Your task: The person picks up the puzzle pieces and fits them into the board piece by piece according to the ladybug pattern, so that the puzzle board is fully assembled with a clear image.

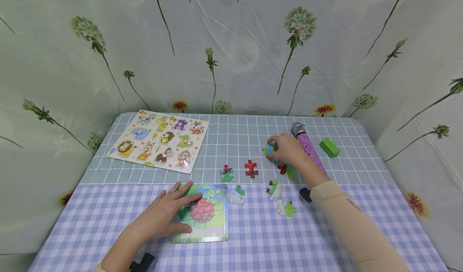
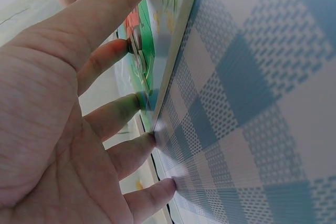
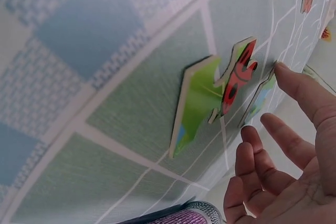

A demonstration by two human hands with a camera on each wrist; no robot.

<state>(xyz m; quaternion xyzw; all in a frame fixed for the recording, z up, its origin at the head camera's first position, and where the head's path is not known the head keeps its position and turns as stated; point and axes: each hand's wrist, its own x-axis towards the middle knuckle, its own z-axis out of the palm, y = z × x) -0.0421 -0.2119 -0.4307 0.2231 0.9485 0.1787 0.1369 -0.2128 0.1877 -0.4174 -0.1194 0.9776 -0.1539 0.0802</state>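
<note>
My left hand [image 1: 164,213] rests with spread fingers on the left side of a ladybug puzzle board [image 1: 218,232]. In the left wrist view its fingertips touch the board's edge [image 2: 168,61] and the cloth beside it. Farther off to the right, my right hand [image 1: 289,148] pinches a blue-and-green puzzle piece [image 1: 268,149] between thumb and fingers, low over the table. Just nearer than that hand lies a red-and-green piece [image 3: 202,100]. A red spotted piece [image 1: 251,169] and a green piece with red [image 1: 227,175] lie between the hands.
Loose pieces [image 1: 237,195] [image 1: 287,209] lie right of the board, with another white-and-green piece [image 1: 275,189]. An animal peg board [image 1: 152,161] is at the back left. A purple glitter microphone [image 1: 310,149] lies under the right forearm, with a green block [image 1: 329,147] beyond it.
</note>
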